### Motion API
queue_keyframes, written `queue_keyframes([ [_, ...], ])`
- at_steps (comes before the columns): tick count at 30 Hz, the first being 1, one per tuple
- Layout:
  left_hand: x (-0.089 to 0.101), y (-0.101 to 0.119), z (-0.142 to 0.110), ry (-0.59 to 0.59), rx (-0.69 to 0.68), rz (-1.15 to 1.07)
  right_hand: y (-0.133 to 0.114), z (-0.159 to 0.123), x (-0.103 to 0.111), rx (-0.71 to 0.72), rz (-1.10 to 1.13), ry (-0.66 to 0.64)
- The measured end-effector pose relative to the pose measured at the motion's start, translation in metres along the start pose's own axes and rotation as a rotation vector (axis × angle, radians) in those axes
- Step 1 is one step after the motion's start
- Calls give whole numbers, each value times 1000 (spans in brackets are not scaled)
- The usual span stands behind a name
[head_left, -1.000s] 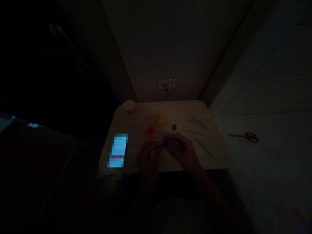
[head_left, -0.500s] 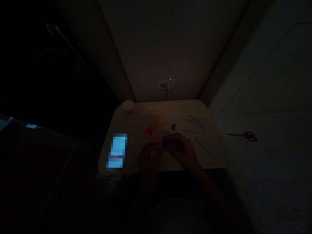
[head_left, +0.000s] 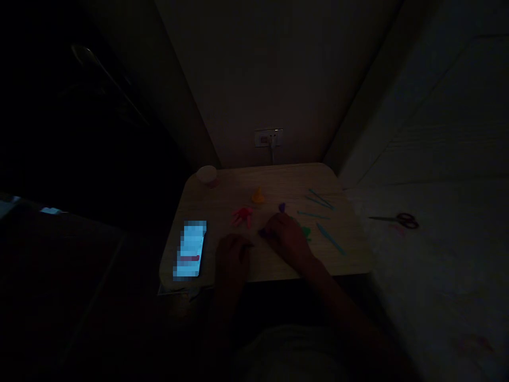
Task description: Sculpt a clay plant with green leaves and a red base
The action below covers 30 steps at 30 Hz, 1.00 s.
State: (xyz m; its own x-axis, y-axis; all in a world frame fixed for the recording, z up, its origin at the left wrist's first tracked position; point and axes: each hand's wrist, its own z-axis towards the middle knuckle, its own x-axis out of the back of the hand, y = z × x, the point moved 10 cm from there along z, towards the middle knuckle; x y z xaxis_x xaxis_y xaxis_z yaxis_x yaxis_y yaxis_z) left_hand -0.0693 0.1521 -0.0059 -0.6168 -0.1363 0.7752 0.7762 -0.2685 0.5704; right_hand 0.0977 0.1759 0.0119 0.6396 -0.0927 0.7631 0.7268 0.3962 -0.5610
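In dim light, my right hand (head_left: 286,240) is closed over the table, its fingertips on a dark purple lump (head_left: 262,232) that looks like modelling clay. My left hand (head_left: 231,259) is closed to the left of it, apart from the right. A small dark bit (head_left: 249,245) shows at its fingertips, too dark to identify. Beyond the right hand sits another purple piece (head_left: 282,207). A green piece (head_left: 306,232) lies partly hidden beside the right wrist. Farther off are a red piece with finger-like prongs (head_left: 243,215) and an orange tiered piece (head_left: 257,197).
Several teal sticks (head_left: 314,215) and a wider teal tool (head_left: 331,239) lie on the wooden table (head_left: 234,180). A lit phone (head_left: 191,249) is at left, a cup (head_left: 207,175) behind it. Scissors (head_left: 401,220) lie off the table at right. A wall socket (head_left: 269,138) holds a plug.
My hands have moved apart from around the purple lump. The right hand has turned palm-down and lowered with the lump; the left has shifted slightly left. More of the green piece shows.
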Motion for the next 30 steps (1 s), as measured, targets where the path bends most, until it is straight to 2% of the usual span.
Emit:
queue_keyframes([
  [4,5,-7,-2,59,94,-192,-2,-3,4,31,-40,16],
  [8,8,-11,-3,107,212,-418,-3,-7,9,34,69,76],
  [11,11,-13,-3,160,282,-503,0,-6,8,-4,94,117],
  [13,10,-16,-4,172,328,-532,-1,-3,2,-22,67,83],
  [17,2,-17,-6,104,349,-528,-5,-2,1,-9,18,-1],
  [20,3,-10,-5,80,281,-514,-10,-9,16,16,14,8],
  [23,5,-2,-3,69,239,-531,-13,-21,32,22,144,58],
  [30,-12,0,-8,-79,474,-839,-40,-44,21,121,365,-2],
])
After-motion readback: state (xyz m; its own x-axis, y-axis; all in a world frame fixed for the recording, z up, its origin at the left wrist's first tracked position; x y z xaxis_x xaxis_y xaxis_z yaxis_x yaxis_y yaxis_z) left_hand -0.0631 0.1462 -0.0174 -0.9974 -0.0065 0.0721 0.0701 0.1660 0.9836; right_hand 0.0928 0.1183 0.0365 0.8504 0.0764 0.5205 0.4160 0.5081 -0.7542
